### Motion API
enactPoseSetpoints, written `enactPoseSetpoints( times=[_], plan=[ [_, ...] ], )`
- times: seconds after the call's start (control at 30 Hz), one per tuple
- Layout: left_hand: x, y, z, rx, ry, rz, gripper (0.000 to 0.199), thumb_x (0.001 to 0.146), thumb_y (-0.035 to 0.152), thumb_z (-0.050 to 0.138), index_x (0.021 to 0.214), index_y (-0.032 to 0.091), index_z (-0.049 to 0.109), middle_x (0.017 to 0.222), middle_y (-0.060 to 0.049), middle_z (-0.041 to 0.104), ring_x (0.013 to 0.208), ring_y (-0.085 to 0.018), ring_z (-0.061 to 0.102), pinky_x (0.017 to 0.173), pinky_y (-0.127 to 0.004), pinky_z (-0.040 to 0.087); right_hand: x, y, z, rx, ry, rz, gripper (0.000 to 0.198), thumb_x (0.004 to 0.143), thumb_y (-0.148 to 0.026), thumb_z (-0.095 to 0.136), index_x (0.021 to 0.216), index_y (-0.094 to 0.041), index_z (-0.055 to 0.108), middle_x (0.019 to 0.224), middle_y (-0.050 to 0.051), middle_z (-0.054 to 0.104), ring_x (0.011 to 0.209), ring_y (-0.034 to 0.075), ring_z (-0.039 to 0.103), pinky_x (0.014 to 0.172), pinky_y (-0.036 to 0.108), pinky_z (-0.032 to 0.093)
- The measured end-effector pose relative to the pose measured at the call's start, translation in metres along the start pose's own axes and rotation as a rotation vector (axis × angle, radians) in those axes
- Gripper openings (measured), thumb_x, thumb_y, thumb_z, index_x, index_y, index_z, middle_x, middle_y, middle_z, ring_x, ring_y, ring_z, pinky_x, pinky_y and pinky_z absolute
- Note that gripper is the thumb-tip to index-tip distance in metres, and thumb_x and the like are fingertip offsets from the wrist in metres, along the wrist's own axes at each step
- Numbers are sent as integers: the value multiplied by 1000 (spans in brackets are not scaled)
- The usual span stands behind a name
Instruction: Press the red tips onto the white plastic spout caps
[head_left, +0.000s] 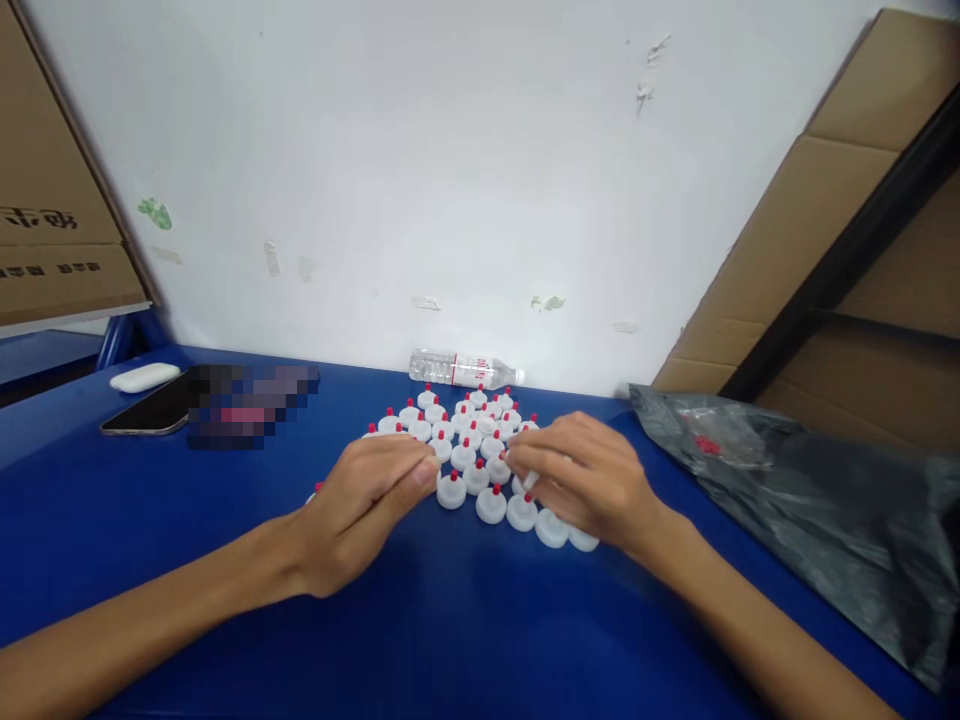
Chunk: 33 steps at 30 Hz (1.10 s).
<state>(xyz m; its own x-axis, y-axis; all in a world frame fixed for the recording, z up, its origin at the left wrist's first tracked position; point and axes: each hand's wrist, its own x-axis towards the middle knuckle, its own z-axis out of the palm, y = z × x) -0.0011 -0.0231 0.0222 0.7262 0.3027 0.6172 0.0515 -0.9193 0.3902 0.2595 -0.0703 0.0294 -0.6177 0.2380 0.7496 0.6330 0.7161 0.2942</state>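
White round caps (451,491) with small red tips stand upright in a dense group on the blue table. My left hand (375,500) is closed at the group's left front, thumb pressed against the fingers; what it grips, if anything, is hidden. Over the right side of the group, my right hand (581,480) has its fingers curled in. A small white piece (530,481) shows at its fingertips, seemingly held, its kind unclear. Two front caps (552,529) beside this hand show no red tip; fingers partly cover the rightmost one.
Behind the caps a clear plastic bottle (469,369) lies on its side by the wall. A phone (146,405), a white case (145,377) and a blurred-out item are at left. Grey plastic sheeting (810,520) with a small clear bag (724,440) covers the right side. Cardboard (795,220) leans behind.
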Motion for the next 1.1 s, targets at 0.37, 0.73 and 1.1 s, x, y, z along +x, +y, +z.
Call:
enactPoseSetpoints(
  times=[0.37, 0.73, 1.1],
  plan=[
    [-3, 6, 16, 305, -317, 89, 6, 90, 18, 55, 84, 18, 54, 78, -3, 57, 77, -20, 51, 71, -33, 40, 5, -14, 6, 165, 2, 127, 3, 97, -17, 60, 98, -20, 60, 109, 7, 78, 67, 12, 71, 58, 26, 51],
    [-6, -5, 16, 428, -361, 114, 12, 93, 13, 54, 93, 18, 65, 95, -6, 58, 91, -21, 52, 84, -35, 45, 10, -25, 8, 127, -124, 134, 12, 97, -26, 61, 95, -16, 67, 109, 11, 72, 91, 19, 67, 79, 33, 54],
    [-5, -18, 17, 517, -375, 136, 13, 89, 6, 56, 83, 18, 58, 90, -5, 57, 84, -21, 51, 74, -35, 41, 3, -37, 17, 171, -353, 125, 37, 102, -36, 49, 74, -18, 66, 61, 0, 61, 54, 12, 53, 57, 28, 36]
  ],
)
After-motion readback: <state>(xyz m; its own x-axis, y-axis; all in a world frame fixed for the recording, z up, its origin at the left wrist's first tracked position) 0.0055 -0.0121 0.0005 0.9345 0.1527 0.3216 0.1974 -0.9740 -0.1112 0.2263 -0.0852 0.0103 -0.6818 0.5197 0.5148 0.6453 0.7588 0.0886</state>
